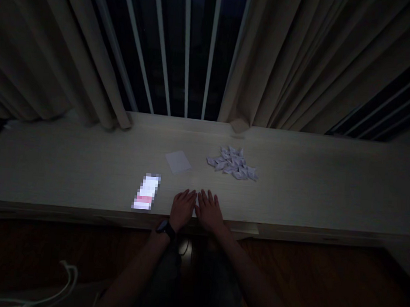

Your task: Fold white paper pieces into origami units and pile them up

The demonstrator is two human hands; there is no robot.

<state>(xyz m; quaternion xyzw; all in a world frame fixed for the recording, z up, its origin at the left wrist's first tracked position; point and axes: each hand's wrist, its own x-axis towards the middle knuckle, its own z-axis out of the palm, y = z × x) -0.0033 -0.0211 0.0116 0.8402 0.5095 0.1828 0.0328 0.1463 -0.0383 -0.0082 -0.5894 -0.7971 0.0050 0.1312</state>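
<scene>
Small white paper (197,201): located at centre of frame, below the middle, mostly covered, only a sliver visible between left hand (183,207) and right hand (209,209). Both hands palm down near the front edge of the table (301,189), side by side, fingers extended and nearly flat; exact hold on the paper hidden beneath. Dark watch (164,226) at base of left hand. Up and left of the hands: pale square sheet (178,162), lying flat. Up and right: cluster of folded paper pieces (233,162). Left of the hands: lit phone (147,190), display blurred. Upper frame: beige curtains (269,64) flanking barred window (186,52).
</scene>
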